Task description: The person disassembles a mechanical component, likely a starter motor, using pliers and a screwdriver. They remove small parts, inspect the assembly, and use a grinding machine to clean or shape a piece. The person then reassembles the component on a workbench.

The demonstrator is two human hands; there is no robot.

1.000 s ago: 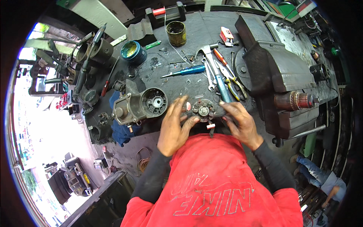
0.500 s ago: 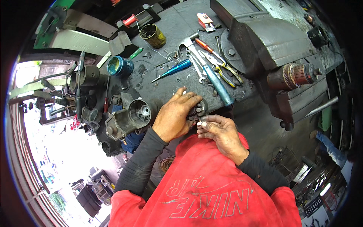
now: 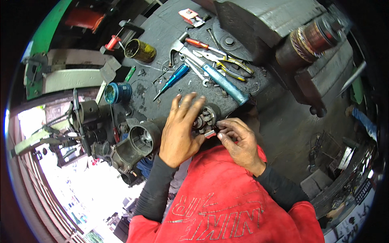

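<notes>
Between left fingers spread wide and right fingers drawn narrow — grip unclear — sits a round metal part.

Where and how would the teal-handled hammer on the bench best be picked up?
Likely by the middle of its teal handle, coming from the near right side: the long, straight handle lies slantwise with its free end toward the near edge of the bench, while the hammer head points away, close to a red screwdriver.
</notes>
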